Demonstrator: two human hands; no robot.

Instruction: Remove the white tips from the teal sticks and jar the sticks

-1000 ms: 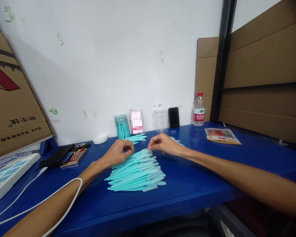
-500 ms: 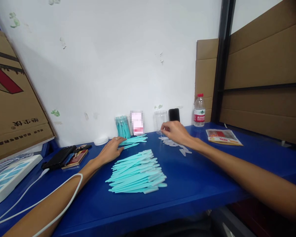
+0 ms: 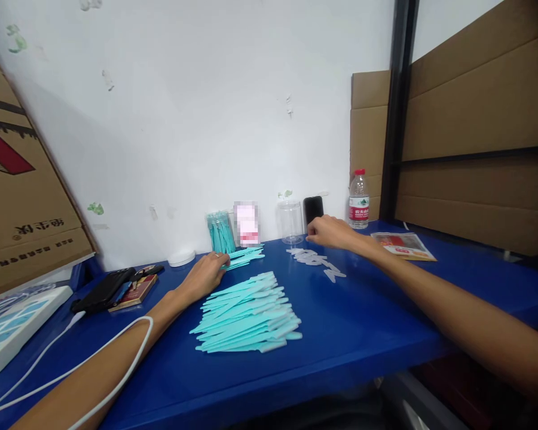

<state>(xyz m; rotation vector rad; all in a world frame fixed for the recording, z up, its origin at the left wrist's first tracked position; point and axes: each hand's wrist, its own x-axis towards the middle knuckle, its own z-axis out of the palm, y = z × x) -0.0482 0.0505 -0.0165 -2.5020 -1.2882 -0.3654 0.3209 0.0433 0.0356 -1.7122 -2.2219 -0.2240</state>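
My left hand point(image 3: 207, 272) rests at the left ends of a small group of slim turquoise sticks point(image 3: 246, 257), its fingers curled together and touching them. Whether it pinches one of them is hidden. In front lies a larger pile of turquoise sticks point(image 3: 251, 313) with pale translucent sleeves on their right ends. My right hand point(image 3: 330, 232) is closed just above the table, right of a clear jar point(image 3: 291, 222); anything in its fingers is hidden. Flat, frosted loose sleeves point(image 3: 314, 260) are scattered below it.
A clear jar full of turquoise sticks point(image 3: 222, 233) stands by the wall, near a white lid point(image 3: 181, 258). A phone point(image 3: 314, 210), a water bottle point(image 3: 359, 200) and a packet point(image 3: 403, 246) are on the right. A black wallet point(image 3: 105, 289) and power strip point(image 3: 24, 325) lie left; a white cable point(image 3: 146, 334) crosses my left forearm.
My right hand has moved right, away from the clear jar and the loose sleeves. My left hand's fingers have drawn together at the ends of the small group of sticks. The view has shifted slightly.
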